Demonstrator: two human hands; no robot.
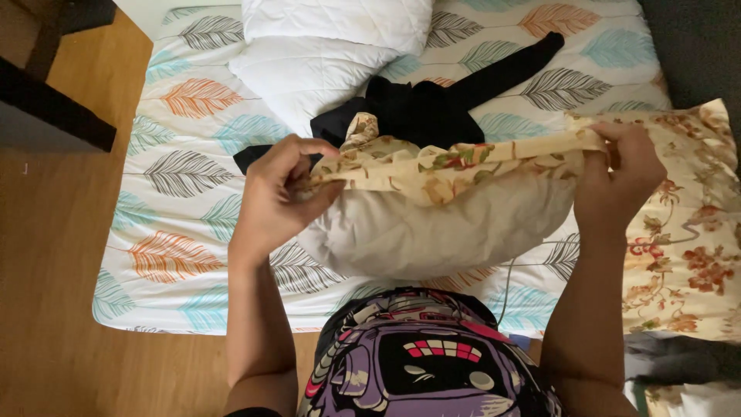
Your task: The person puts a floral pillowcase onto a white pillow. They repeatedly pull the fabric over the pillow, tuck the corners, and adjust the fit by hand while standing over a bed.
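bed (177,177) leaf-print sheet | two white pillows (324,46) at head end | black garment (432,108) mid-bed | wooden floor (54,270) left | dark furniture (46,100) top-left

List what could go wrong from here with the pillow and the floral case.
1. Both hands, left and right, pinch only the bunched edge of the floral pillowcase; it could slip free of the beige pillow.
2. The pillow lies near the mattress edge, so a tug might drag it off toward the wooden floor.
3. The black garment lies just behind and might get caught in the case.
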